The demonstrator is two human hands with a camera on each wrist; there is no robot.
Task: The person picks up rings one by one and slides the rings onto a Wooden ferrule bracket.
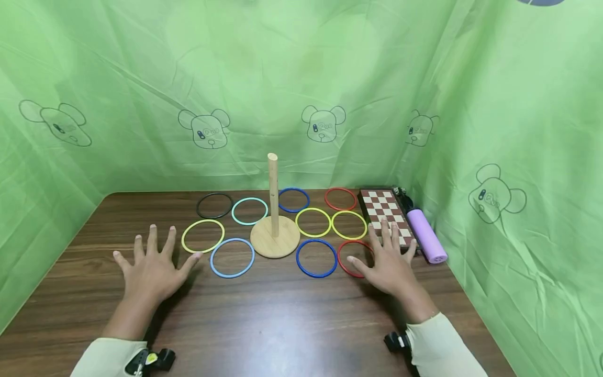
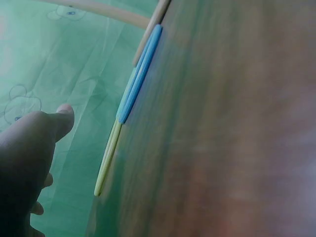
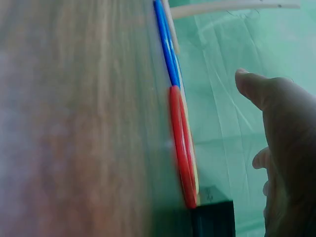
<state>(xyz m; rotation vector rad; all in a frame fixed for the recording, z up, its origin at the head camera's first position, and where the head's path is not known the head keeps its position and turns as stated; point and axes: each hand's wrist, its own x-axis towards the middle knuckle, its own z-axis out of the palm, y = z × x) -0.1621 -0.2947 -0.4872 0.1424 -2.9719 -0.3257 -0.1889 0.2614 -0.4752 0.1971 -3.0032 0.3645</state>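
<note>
At the centre of the frame we see a wooden peg stand (image 1: 275, 222), its post upright and bare, with ten rings lying flat on the tabletop (image 1: 264, 324) around it. To its left in the frame are the black ring (image 1: 214, 193), turquoise ring (image 1: 249, 198), left yellow ring (image 1: 203, 220) and light blue ring (image 1: 233, 239); to its right, two dark blue rings (image 1: 316, 241), two more yellow rings (image 1: 313, 209) and two red rings (image 1: 341, 188). Judging by this layout, we would say nothing has been done with the rings so far, and all ten are left to handle. Our left hand (image 1: 153, 269), left of centre, is spread and grasps nothing; our right hand (image 1: 388, 264), right of centre, is likewise spread and free, partly covering the front red ring and the chessboard (image 1: 383, 207). Both wrist views show the hands raised above the rings, apart from them. Beside the chessboard lies a lilac cylinder (image 1: 426, 235).
</note>
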